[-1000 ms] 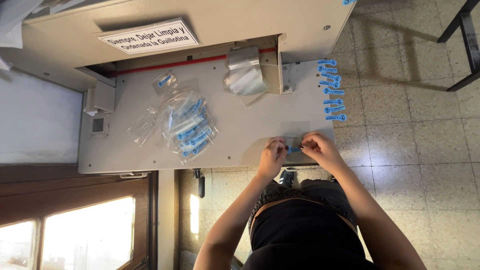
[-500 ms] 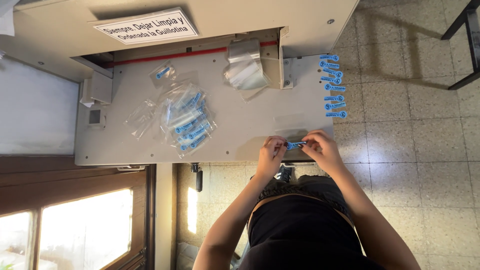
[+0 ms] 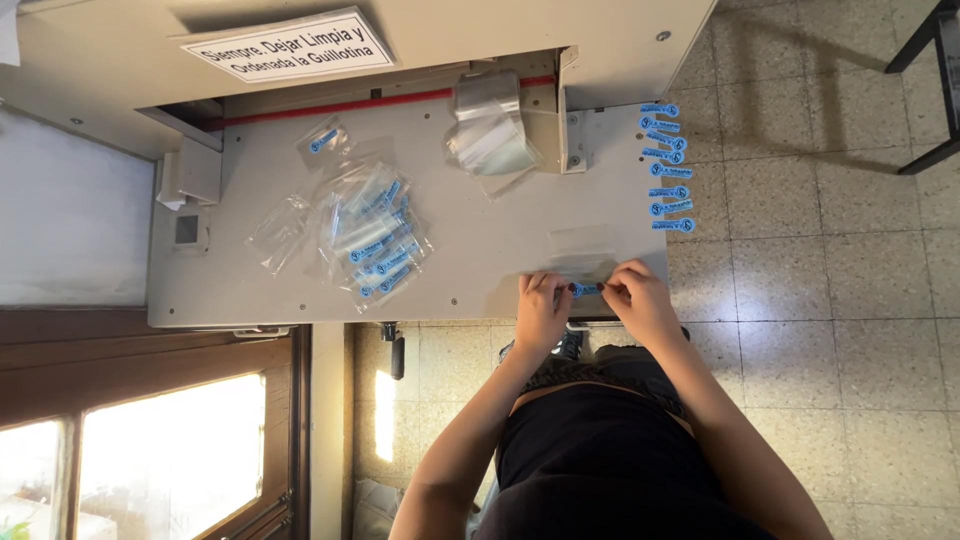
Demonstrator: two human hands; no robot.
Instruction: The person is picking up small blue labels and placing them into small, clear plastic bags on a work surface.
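Hands meet at the near edge of a grey work table (image 3: 480,250), seen from above. The left hand (image 3: 541,310) and right hand (image 3: 637,297) each pinch one end of a small blue tag (image 3: 586,289), fingers closed on it, held just over the table edge. A flat clear bag (image 3: 580,243) lies just beyond the hands. Further left sits a pile of clear bags holding blue tags (image 3: 372,240), with an empty clear bag (image 3: 279,230) beside it. Along the table's right edge runs a row of loose blue tags (image 3: 666,165). At the back lies a stack of empty clear bags (image 3: 490,125), below a white printed sign (image 3: 290,45).
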